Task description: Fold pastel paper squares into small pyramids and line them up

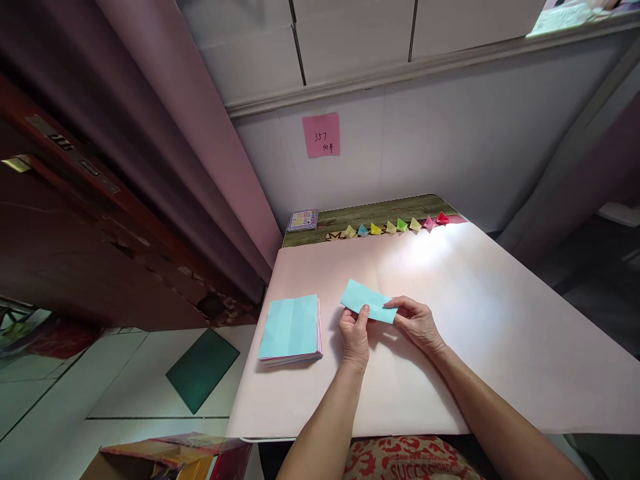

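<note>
Between my two hands is a light blue sheet of paper, folded into a long rectangle and held a little above the table. My left hand grips its lower left edge, thumb on top and fingers underneath. At the right end, my right hand pinches the paper between thumb and fingers. To the left of my hands lies a stack of square coloured paper, a light blue sheet on top and pinkish edges showing below.
Several small folded paper shapes in different colours line the table's far edge. Small cards are piled at the far left corner. A pink note is stuck on the wall. An open cardboard box and a green mat lie on the floor.
</note>
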The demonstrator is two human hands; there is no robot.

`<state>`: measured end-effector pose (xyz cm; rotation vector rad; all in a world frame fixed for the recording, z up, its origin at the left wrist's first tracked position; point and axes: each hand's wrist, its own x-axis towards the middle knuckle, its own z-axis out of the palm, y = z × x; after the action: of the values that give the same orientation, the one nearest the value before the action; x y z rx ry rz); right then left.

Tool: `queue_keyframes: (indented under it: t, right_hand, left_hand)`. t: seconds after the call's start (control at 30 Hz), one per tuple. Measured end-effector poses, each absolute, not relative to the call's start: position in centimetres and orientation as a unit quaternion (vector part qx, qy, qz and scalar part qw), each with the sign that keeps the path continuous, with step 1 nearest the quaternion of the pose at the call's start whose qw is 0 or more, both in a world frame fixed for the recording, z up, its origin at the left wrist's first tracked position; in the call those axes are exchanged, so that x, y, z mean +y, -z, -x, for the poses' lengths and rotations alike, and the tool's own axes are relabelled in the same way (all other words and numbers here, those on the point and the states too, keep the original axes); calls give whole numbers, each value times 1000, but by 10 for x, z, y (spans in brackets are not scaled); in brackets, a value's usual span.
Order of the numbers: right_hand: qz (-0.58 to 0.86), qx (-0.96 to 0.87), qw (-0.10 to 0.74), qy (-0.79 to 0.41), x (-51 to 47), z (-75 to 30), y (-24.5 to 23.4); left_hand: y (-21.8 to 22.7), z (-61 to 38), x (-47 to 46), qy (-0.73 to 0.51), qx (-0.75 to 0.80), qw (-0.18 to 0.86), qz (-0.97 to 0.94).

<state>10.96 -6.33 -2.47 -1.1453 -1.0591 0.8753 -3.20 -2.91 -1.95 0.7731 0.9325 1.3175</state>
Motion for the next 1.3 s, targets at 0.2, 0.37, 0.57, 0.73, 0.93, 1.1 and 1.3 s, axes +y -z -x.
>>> queue_keyframes:
  t: [0.2,0.37,0.57,0.73,0.93,1.1,1.3]
  right_hand:
    - [503,-510,606,-346,-63,-108,22]
    - [533,-548,568,-306,-66,-106,20]
    - [522,-533,580,-326,-66,-104,16]
    - [580,-483,581,-305,-67,-107,17]
    - [578,-422,611,-339,-63,-109,21]
    - [562,-411,617,-368,-62,-108,18]
    - [525,-481,572,-407,-65,-111,13]
  left_hand:
    - [19,31,-30,-581,385,637,-329]
    - [17,33,-31,-566,365,658,-337]
    - [18,34,-31,-558,366,656,-354]
    - [10,34,-35,-527,378,661,-377]
    - [3,32,-37,-496,365,684,-391]
    - [9,31,-36,-499,381,661,-410]
    - [11,33,-38,-473,383,654,-450]
